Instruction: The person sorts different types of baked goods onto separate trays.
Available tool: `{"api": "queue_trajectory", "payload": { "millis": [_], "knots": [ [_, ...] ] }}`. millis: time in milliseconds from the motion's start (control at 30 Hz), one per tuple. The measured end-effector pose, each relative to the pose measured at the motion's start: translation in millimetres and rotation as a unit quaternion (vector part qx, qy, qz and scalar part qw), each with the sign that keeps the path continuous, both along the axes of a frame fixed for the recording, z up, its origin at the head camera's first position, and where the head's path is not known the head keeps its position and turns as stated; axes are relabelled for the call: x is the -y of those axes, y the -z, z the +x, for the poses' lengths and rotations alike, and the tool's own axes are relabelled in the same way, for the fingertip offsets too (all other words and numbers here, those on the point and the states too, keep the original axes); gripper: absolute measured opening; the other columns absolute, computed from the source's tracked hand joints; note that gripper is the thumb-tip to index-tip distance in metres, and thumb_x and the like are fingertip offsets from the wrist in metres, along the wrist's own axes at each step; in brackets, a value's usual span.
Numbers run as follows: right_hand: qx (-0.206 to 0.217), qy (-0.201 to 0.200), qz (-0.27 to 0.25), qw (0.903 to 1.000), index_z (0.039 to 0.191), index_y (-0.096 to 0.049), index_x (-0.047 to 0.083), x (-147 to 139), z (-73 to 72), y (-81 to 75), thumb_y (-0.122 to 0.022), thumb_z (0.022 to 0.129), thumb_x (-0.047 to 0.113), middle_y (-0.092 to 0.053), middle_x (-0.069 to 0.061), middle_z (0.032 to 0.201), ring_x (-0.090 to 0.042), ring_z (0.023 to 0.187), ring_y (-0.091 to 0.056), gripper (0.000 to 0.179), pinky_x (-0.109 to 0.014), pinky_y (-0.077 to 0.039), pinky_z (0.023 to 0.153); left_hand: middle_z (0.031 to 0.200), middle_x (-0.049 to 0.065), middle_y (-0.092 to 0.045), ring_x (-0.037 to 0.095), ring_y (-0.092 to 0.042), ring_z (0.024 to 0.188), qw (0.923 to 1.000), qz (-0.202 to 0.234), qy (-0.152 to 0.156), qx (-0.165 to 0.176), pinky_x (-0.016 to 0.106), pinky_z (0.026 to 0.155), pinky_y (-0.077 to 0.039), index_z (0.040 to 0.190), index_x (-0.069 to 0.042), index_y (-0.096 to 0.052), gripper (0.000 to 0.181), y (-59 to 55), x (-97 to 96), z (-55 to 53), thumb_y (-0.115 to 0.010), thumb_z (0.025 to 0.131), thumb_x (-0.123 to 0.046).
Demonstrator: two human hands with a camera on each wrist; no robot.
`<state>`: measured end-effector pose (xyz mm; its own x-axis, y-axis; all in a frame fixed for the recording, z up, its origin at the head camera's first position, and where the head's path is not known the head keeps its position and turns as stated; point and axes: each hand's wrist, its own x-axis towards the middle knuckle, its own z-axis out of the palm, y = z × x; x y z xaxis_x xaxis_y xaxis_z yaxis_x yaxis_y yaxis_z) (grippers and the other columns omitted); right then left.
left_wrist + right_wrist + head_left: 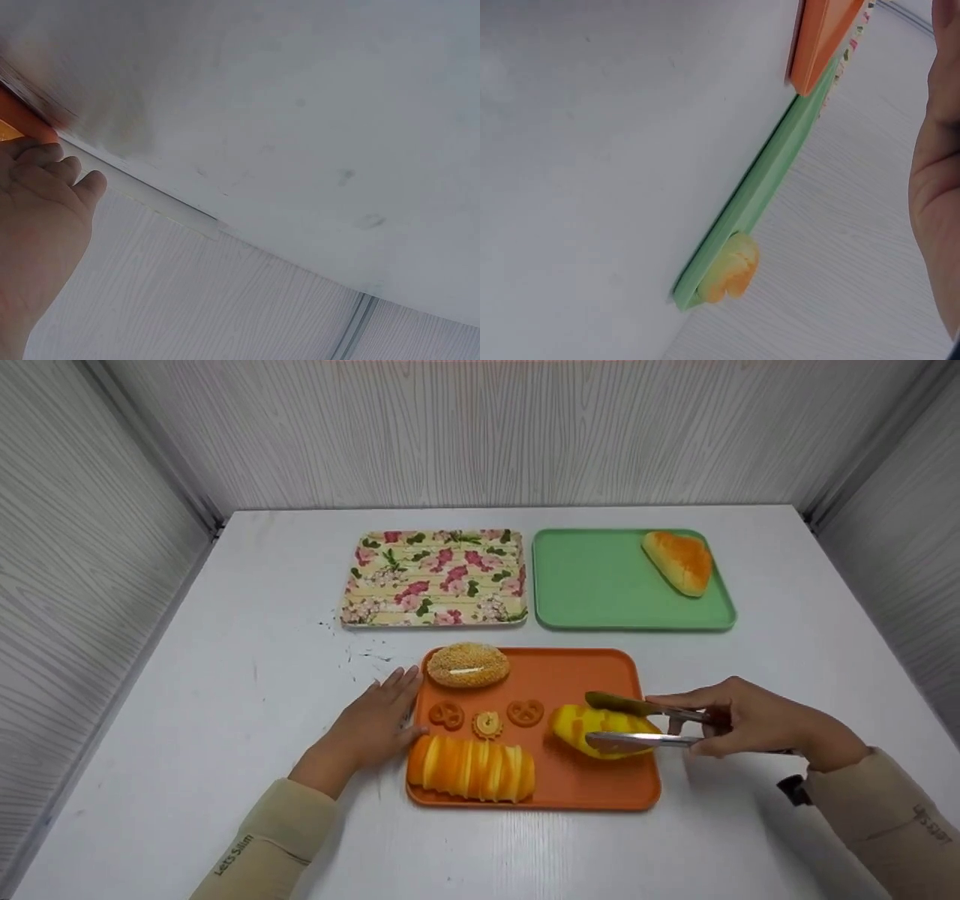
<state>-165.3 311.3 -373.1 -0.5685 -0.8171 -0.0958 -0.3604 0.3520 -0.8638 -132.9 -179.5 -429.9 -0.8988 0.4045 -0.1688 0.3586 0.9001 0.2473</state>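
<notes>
My tongs straddle the yellow bread, and a poor grip is the main risk.
I pinch the tongs [634, 739] between the thumb and fingers of my right hand [757, 724]; the yellow bread [572, 729] sits between their arms at the right side of the orange tray [574, 671], though I can't tell whether it is lifted. Its rounded sides could squirt out if I squeeze off-centre, or turn if the tips bite unevenly. My left hand [375, 727] lies along the tray's left edge, fingers nearly straight, thumb apart at the rim; a hard push there could slide the tray and jostle the pretzel [525, 712] or the striped loaf [476, 769].
</notes>
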Motion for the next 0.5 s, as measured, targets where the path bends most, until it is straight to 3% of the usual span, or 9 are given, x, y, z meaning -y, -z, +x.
{"api": "queue_trajectory", "payload": {
  "millis": [233,500],
  "knots": [
    [-0.023,0.026,0.003,0.9994,0.14,-0.05,0.009,-4.8,-19.1,-8.7,-0.073,0.083,0.006,-0.065,-0.006,0.1,-0.013,0.05,-0.051,0.061,-0.027,-0.046,0.043,0.156,0.013,-0.017,0.03,-0.012,0.143,0.9999,0.005,0.004,-0.011,0.047,0.114,-0.014,0.151,-0.002,-0.019,0.076,2.4,0.3,0.4,-0.047,0.097,-0.047],
    [-0.054,0.066,0.024,0.996,0.14,-0.049,0.008,-12.1,-43.5,-9.1,-0.073,0.085,0.008,-0.064,-0.011,0.104,-0.027,0.051,-0.057,0.06,-0.031,-0.051,0.047,0.156,0.013,-0.018,0.028,-0.012,0.143,0.9999,0.001,0.004,-0.009,0.047,0.114,-0.013,0.152,-0.003,-0.018,0.076,1.7,0.7,0.2,-0.048,0.097,-0.047]
  ]
}}
